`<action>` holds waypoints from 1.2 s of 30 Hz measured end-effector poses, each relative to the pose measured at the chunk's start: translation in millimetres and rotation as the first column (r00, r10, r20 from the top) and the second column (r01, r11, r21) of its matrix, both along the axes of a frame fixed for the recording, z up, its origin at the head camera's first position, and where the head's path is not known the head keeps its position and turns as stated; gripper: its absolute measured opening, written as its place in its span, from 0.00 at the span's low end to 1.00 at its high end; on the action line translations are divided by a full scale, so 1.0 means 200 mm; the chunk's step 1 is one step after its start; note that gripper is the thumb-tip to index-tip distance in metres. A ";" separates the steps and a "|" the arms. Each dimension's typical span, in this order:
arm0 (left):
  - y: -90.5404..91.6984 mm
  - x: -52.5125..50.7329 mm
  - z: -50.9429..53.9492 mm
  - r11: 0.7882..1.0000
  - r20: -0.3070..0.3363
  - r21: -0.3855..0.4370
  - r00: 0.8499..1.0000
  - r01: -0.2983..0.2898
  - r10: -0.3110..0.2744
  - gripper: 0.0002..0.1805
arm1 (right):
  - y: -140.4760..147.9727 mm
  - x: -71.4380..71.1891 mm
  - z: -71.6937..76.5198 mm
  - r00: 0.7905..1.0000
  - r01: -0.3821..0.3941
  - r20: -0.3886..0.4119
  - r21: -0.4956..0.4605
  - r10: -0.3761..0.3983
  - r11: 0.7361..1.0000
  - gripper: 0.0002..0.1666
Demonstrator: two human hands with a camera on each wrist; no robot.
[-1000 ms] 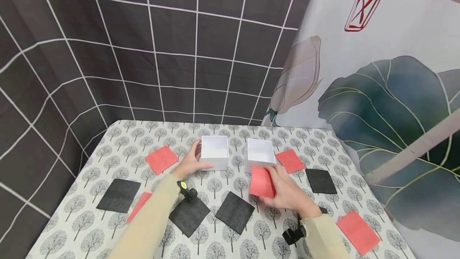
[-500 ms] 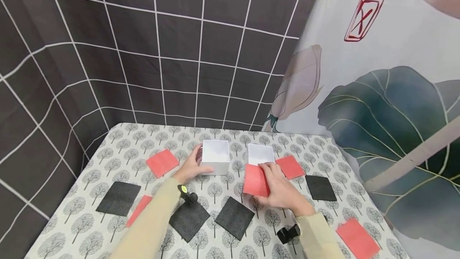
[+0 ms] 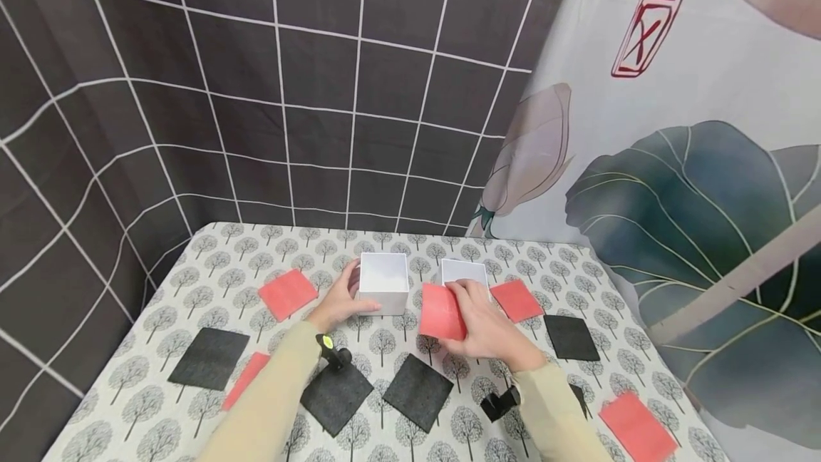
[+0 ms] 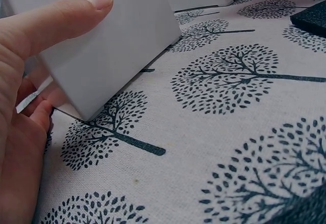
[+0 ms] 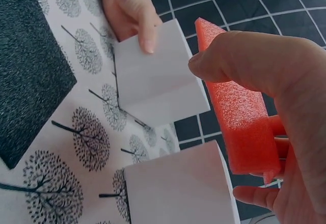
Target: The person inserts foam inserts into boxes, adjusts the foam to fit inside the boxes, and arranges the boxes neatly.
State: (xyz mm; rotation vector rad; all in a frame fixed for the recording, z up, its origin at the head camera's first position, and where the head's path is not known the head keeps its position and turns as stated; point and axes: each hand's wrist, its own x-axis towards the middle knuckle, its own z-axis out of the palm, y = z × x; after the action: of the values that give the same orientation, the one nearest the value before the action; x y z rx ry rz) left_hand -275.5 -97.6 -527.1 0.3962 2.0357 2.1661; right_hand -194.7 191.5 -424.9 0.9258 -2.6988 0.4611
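Note:
My left hand (image 3: 338, 299) curls round the left side of an open white box (image 3: 383, 284), its thumb lying across the front face in the left wrist view. A bent red square (image 3: 441, 311) is pinched between the thumb and fingers of my right hand (image 3: 485, 321). That hand is in front of a second white box (image 3: 465, 270) and hides part of it. In the right wrist view the red square (image 5: 242, 117) is held above the boxes, clear of their rims.
Black squares (image 3: 418, 392), (image 3: 336, 396) lie near the front; others (image 3: 209, 358), (image 3: 571, 337) lie left and right. Red squares (image 3: 288, 294), (image 3: 516, 299), (image 3: 638, 426) and a partly covered one (image 3: 246, 379) lie on the tree-print cloth (image 3: 383, 374). A gridded curtain (image 3: 308, 127) hangs behind.
My right hand has moved left and slightly away with the red square, from before the right box toward the gap between the boxes. My left hand stays on the left box. The view has tilted slightly.

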 end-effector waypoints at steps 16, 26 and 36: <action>0.01 0.01 0.01 1.000 -0.030 0.007 1.000 0.011 -0.010 0.61 | -0.11 -0.13 0.01 0.996 -0.055 0.074 0.019 0.054 0.998 0.55; 0.02 0.01 -0.01 1.000 -0.031 0.000 0.999 -0.012 0.012 0.62 | -0.15 -0.19 0.03 0.993 -0.065 0.101 0.012 0.063 0.998 0.56; 0.01 0.03 0.04 1.000 -0.017 -0.006 1.000 0.012 -0.013 0.62 | -0.22 -0.28 0.06 0.990 -0.118 0.081 0.005 0.117 0.993 0.55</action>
State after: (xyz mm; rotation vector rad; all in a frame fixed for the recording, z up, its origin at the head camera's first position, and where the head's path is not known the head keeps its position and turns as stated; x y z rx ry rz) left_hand -268.7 -95.5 -518.9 0.4270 2.0424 2.1564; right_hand -251.2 146.8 -413.5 1.0963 -2.7305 0.5198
